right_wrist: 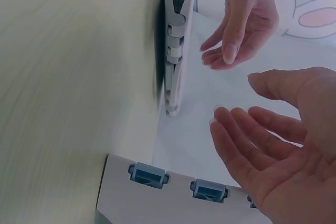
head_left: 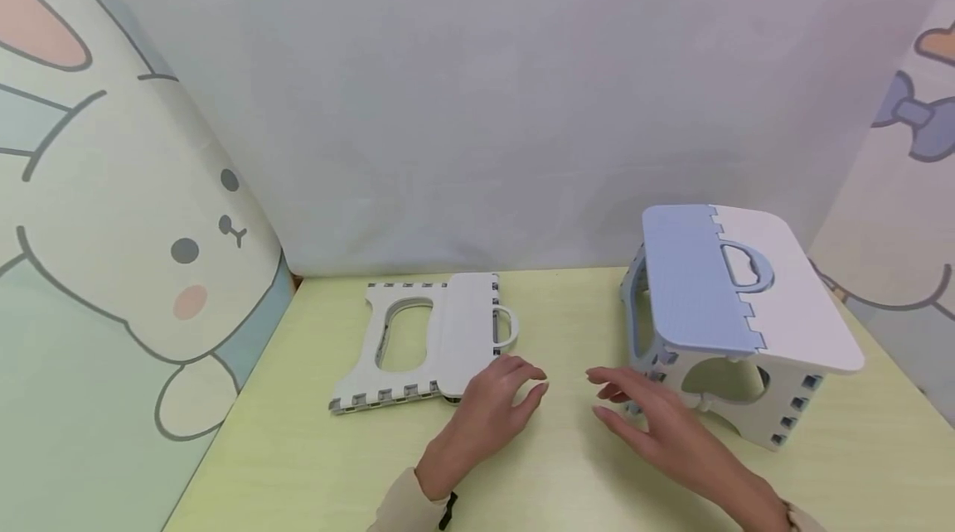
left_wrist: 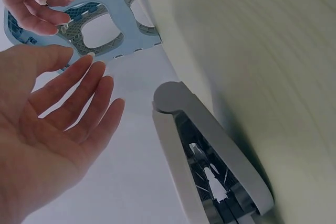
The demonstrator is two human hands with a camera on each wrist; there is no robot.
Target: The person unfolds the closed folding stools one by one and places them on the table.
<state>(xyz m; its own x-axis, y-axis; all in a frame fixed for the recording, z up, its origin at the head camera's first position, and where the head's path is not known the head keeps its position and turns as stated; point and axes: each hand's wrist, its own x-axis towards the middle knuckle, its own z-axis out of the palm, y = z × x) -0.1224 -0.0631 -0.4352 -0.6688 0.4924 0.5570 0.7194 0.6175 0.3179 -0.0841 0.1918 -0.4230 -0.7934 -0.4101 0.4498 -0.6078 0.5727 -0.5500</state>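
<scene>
I watched two folding stools on the pale yellow-green table (head_left: 276, 466). The folded stool (head_left: 470, 333) lay flat left of centre, whitish, with a smooth solid panel on its right and a leg frame on its left, pierced by a large rounded opening. Grey hinge notches lined its edges, and a small loop handle (head_left: 514, 327) stuck out to the right. From the left wrist I saw its panels slightly parted, dark between them.

The standing stool (head_left: 798, 292) was upright at the right, its top half light blue and half white along a toothed seam, a blue handle (head_left: 765, 269) set in the middle; blue hinges dotted its white legs.

My left hand (head_left: 496, 403) hung near the folded stool's corner, fingers loosely spread, holding nothing. My right hand (head_left: 664, 424), similarly relaxed and unladen, was beside the standing stool; I couldn't tell whether they touched.
</scene>
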